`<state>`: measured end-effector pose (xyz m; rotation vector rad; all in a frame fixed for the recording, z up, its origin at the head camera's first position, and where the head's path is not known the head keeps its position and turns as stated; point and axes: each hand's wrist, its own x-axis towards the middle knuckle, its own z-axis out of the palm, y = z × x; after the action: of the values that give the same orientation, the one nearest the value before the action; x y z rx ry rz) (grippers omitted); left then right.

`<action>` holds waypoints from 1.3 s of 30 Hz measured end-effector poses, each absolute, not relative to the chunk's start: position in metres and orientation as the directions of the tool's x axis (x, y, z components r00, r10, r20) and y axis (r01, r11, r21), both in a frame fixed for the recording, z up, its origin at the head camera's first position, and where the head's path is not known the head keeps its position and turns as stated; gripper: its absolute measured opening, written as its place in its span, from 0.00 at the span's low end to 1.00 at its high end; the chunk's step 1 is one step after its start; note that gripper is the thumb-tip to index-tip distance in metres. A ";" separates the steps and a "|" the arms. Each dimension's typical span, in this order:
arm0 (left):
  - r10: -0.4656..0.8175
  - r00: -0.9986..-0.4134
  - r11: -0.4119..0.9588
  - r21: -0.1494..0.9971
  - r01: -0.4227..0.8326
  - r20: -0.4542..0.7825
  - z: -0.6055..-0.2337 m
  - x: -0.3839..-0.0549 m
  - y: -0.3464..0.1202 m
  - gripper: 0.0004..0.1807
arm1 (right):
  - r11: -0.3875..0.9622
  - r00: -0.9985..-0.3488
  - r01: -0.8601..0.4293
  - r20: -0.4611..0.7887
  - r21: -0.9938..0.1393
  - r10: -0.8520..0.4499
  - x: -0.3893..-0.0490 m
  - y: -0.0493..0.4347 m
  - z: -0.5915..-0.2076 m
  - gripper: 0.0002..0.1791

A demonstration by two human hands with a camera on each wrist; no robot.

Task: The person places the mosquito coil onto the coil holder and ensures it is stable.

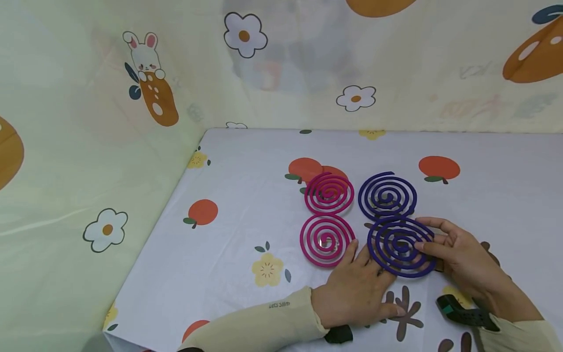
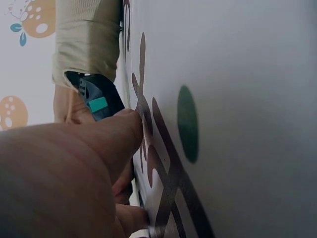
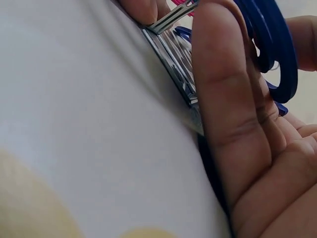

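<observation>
A dark blue mosquito coil (image 1: pixel 402 227) lies tilted in the near right spot, its right edge pinched between the thumb and fingers of my right hand (image 1: pixel 468 259). Under it, a thin metal stand (image 3: pixel 171 57) with a raised strip shows in the right wrist view, alongside the blue coil (image 3: pixel 280 54). Palm down on the cloth, my left hand (image 1: pixel 358 288) reaches its extended fingers beneath the coil's near left edge. One fingertip (image 3: pixel 141 10) meets the stand's edge. Directly behind is a second blue coil (image 1: pixel 387 195), overlapped by the near one in the head view.
Left of the blue coils, two pink mosquito coils (image 1: pixel 327 239) stand one behind the other, the near one close to my left fingers. White printed cloth (image 1: pixel 246 195) covers the table. Patterned curtains (image 1: pixel 290 68) rise at the back and left.
</observation>
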<state>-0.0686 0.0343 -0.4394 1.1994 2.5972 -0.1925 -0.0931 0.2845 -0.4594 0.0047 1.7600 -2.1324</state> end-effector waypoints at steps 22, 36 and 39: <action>0.725 -0.605 0.646 0.022 0.763 -0.331 -0.439 -0.069 0.035 0.52 | -0.123 -0.928 0.297 -0.257 -0.947 -0.269 -0.092 0.284 -0.459 0.26; 0.737 -0.589 0.635 0.041 0.772 -0.333 -0.441 -0.068 0.034 0.52 | -0.129 -0.931 0.264 -0.218 -0.956 -0.294 -0.092 0.285 -0.460 0.27; 0.731 -0.594 0.642 0.044 0.765 -0.336 -0.441 -0.068 0.035 0.52 | -0.111 -0.931 0.262 -0.220 -0.959 -0.292 -0.092 0.285 -0.460 0.28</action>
<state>-0.0683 0.0346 -0.4413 1.1969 2.5405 -0.1496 -0.0922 0.2854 -0.4600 -0.0332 1.8039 -2.0995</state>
